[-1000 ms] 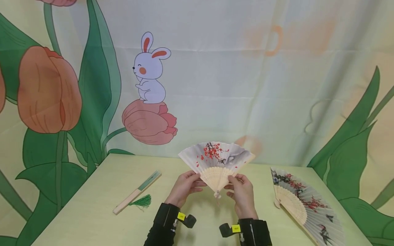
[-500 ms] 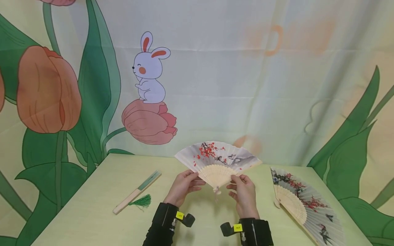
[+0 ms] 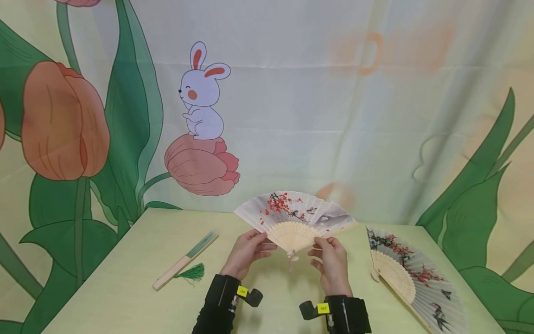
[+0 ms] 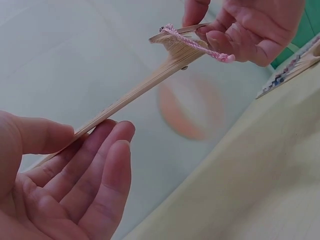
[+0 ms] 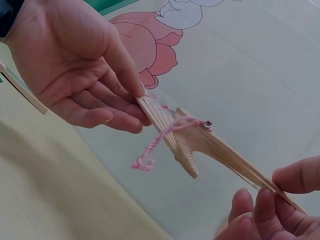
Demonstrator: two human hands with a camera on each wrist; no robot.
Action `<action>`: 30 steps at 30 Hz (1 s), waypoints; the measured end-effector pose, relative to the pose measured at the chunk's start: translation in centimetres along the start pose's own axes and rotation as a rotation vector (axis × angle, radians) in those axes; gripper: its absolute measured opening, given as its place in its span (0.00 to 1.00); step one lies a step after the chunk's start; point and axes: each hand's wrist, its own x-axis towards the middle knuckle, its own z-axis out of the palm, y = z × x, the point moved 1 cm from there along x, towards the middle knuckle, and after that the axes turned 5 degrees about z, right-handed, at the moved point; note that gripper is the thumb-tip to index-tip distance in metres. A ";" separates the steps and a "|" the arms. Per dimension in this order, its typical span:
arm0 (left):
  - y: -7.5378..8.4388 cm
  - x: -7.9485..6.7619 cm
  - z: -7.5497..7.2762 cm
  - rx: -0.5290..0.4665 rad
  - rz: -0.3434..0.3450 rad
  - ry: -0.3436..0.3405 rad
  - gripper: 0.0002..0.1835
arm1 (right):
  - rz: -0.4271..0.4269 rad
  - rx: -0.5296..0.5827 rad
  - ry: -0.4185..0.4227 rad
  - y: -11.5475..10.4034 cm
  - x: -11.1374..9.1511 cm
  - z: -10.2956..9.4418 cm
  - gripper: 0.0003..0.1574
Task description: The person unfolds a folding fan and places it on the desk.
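Observation:
A folding fan [image 3: 294,232] is spread into a wide arc above the table, its pale leaf painted with red blossoms. My left hand [image 3: 246,255] pinches its left outer rib between thumb and fingers. On the other side my right hand [image 3: 333,260] pinches the right outer rib the same way. A pink cord [image 4: 200,44] hangs from the pivot end. In the right wrist view the wooden ribs [image 5: 225,155] appear edge-on between both hands, fanned out near the pivot.
To the left lies a closed folding fan [image 3: 185,260] with a green tassel [image 3: 193,272]. A larger open fan [image 3: 417,280] with blossoms and birds rests at the table's right. Behind the table [image 3: 125,287] hangs a printed cloth [image 3: 292,116] with tulips and a rabbit.
The fan has spread wider, its right edge swinging outward and down. My right hand has shifted slightly right and my left hand slightly left, both keeping hold of the ribs.

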 end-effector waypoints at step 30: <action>0.2 0.1 -0.4 -0.131 0.029 0.048 0.17 | -0.004 0.025 0.004 -0.3 0.1 -1.1 0.19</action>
